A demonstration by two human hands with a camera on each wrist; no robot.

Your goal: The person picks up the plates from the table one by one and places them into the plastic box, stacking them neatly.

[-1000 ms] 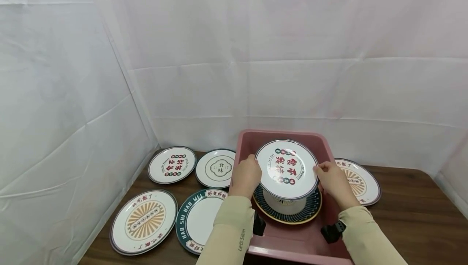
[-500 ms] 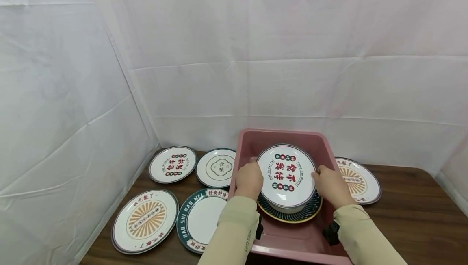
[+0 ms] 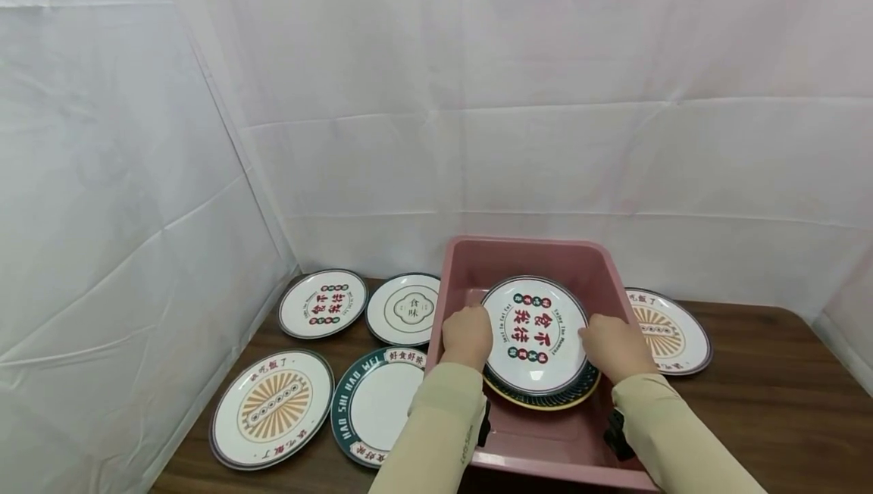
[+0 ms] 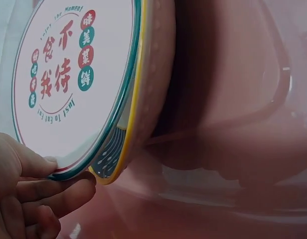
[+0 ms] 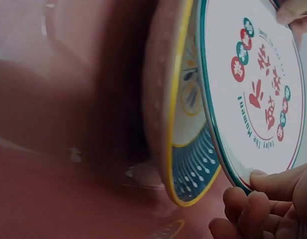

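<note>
The person's left grip (image 3: 467, 336) and right grip (image 3: 617, 346) pinch opposite edges of a white plate (image 3: 534, 335) printed with red characters, thumbs on top and fingers under the rim. Holding it from both sides probably keeps it level. The plate is inside a pink bin (image 3: 546, 445), over a yellow-rimmed plate (image 3: 546, 401); the wrist views show a gap between their near edges, and the curled fingers sit beside it. The bin's walls rise close around the hands, leaving them little room.

Outward, on the wooden desk (image 3: 764, 373), four plates lie face up to the left: a red-character plate (image 3: 323, 303), a cloud-motif plate (image 3: 409, 308), a sunburst plate (image 3: 271, 409) and a green-banded plate (image 3: 382, 407), partly hidden by the left sleeve (image 3: 436, 422). Right of the bin, which covers part of it, lies a second sunburst plate (image 3: 671, 333). White cloth (image 3: 436, 100) hangs behind.
</note>
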